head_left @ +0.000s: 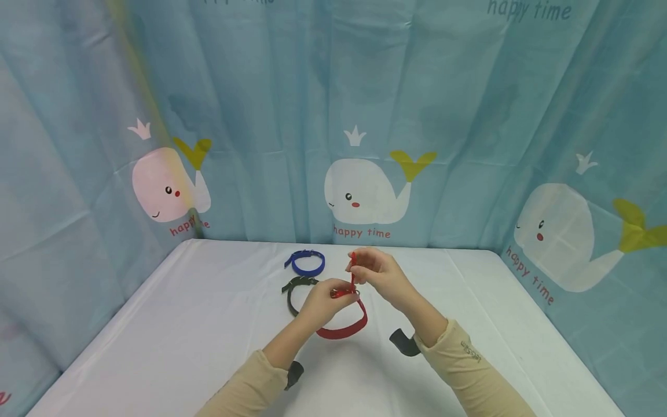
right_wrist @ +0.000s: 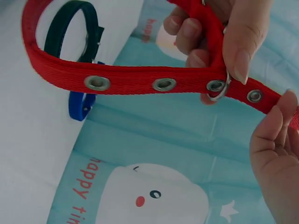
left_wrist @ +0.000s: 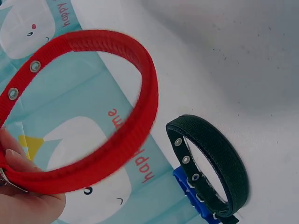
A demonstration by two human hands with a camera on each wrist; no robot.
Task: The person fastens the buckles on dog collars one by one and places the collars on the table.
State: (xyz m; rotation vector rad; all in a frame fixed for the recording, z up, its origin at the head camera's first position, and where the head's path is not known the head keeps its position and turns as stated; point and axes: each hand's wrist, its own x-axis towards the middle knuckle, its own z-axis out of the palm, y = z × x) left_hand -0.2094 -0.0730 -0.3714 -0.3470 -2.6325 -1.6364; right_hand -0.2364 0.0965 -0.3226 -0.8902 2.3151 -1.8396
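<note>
A red pet collar (head_left: 341, 333) with metal eyelets hangs in a loop between both hands, above the white table. My left hand (head_left: 325, 300) grips it at the buckle, thumb on top. With my right hand (head_left: 379, 275) I pinch the strap's free end, which stands up from the buckle. In the right wrist view the collar (right_wrist: 126, 80) runs through a metal ring, and the right fingers (right_wrist: 273, 133) hold its tail past an eyelet. The left wrist view shows the loop of the collar (left_wrist: 149, 84) closed, the buckle partly hidden by the left hand (left_wrist: 32, 200).
A dark green collar (left_wrist: 233, 172) lies buckled on the table behind my left hand, with a blue collar (head_left: 308, 272) farther back. Black straps (head_left: 403, 343) show near both forearms. A whale-print curtain (head_left: 302, 191) surrounds the white table (head_left: 208, 307).
</note>
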